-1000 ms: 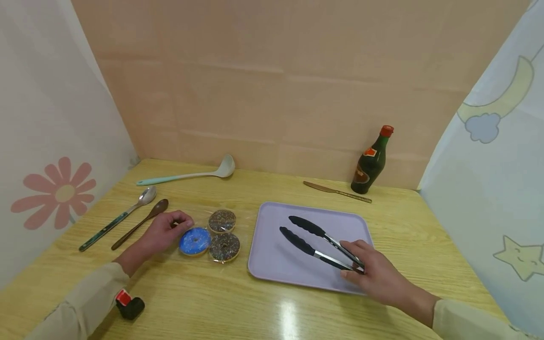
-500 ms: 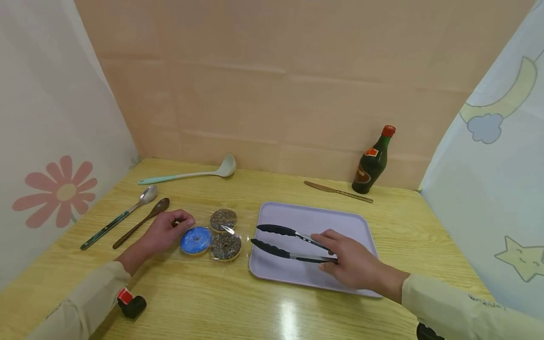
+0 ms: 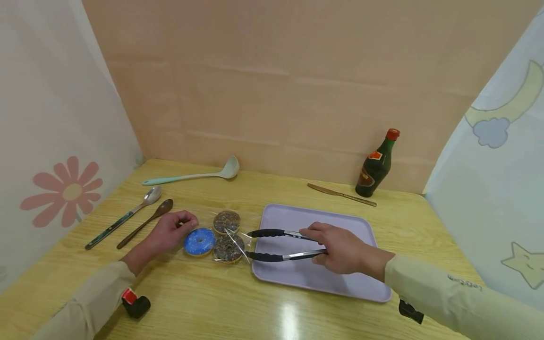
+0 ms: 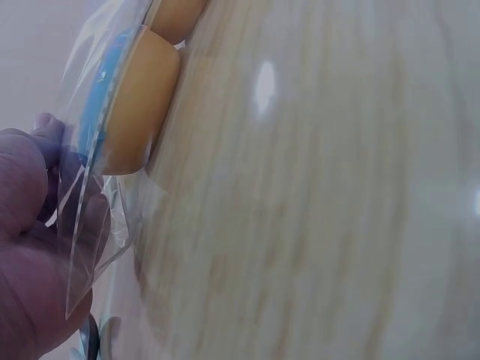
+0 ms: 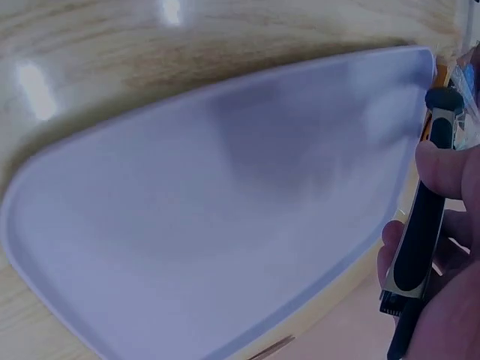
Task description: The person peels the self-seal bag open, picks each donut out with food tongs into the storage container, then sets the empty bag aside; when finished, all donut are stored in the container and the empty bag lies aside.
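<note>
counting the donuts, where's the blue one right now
In the head view, the blue donut lies left of centre on the table, immediately left of the nearer dark donut, with the purple tray further right.

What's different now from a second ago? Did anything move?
Yes! The right hand moved the tongs left over the tray, so their tips are now close to the brown donuts. It's holding the tongs just like before. The left hand stayed by the blue donut, and the tray, donuts and bottle stayed put.
</note>
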